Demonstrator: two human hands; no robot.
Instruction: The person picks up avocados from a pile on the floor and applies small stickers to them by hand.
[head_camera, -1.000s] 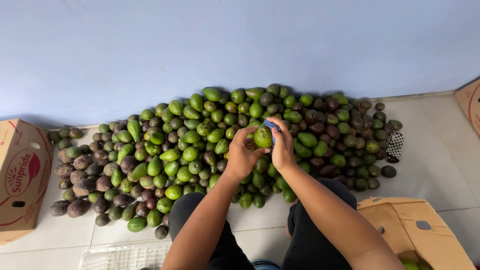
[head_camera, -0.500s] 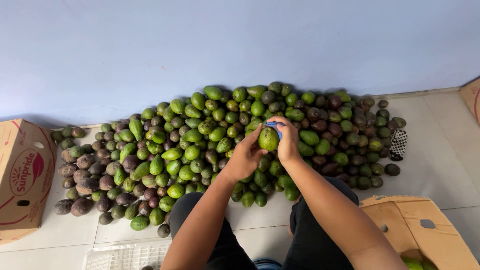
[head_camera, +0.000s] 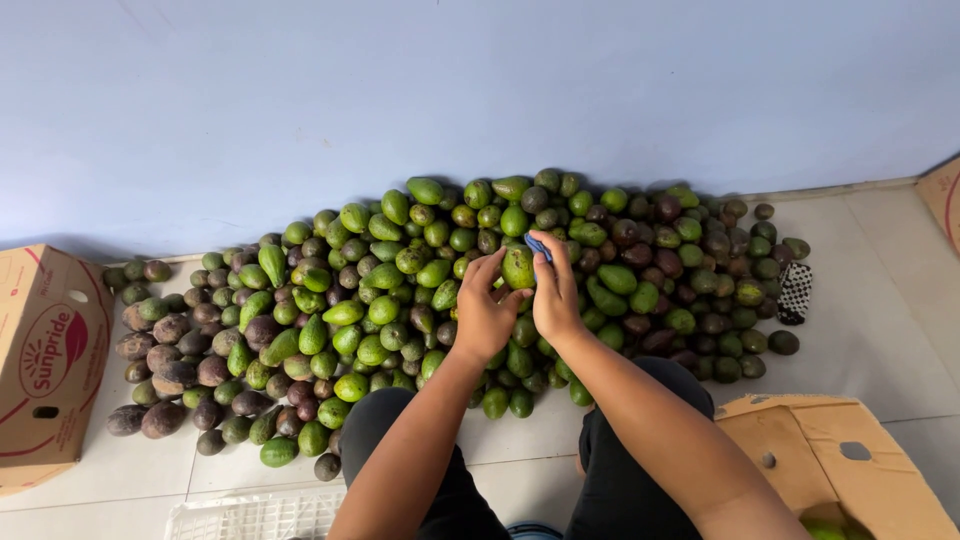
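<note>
The avocados (head_camera: 400, 290) in the heap have waxy green skins with a dull sheen, the darker ones rougher and matt; the boxes (head_camera: 45, 360) are matt brown cardboard, the floor (head_camera: 880, 330) smooth pale tile, the wall (head_camera: 400, 100) flat matt paint

Avocado pile (head_camera: 330, 320) lay on floor (head_camera: 880, 340) against wall (head_camera: 480, 90), in front of person's knees. Both hands met over pile's middle: left hand (head_camera: 487, 318) & right hand (head_camera: 556, 292) w/ one avocado (head_camera: 517, 268) between them. Box (head_camera: 45, 360) sat left of pile; 2nd box (head_camera: 840, 460) at near right; crate (head_camera: 255, 515) at near left.
</note>
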